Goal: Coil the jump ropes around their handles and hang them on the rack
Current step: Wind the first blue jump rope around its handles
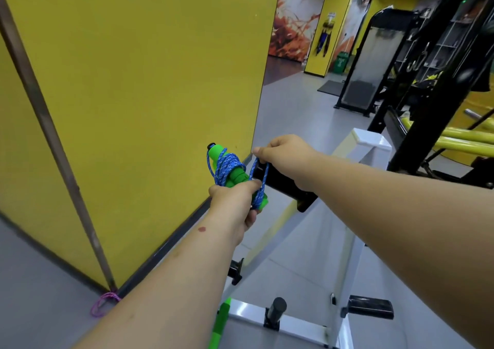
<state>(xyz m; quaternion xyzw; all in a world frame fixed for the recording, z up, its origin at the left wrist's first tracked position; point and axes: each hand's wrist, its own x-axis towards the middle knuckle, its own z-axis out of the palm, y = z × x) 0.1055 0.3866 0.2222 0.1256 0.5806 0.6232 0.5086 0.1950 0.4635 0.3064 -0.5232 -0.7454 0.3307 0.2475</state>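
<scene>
Jump rope [227, 167], blue cord coiled round paired green handles, held up before the yellow wall [133, 81], above the white rack [371, 141]. Lower handle ends hidden inside the left hand [235, 201], grip closed round them. Right hand [280, 151] pinching a loose blue loop beside a black peg [283, 185] of the rack; fingertips partly hidden. Second green handle [220, 324] cut off at bottom edge. Pink rope [104, 304] on the floor, hard to make out.

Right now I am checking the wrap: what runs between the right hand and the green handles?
In the head view, a loop of blue rope runs from the right hand to the green handles.
</scene>
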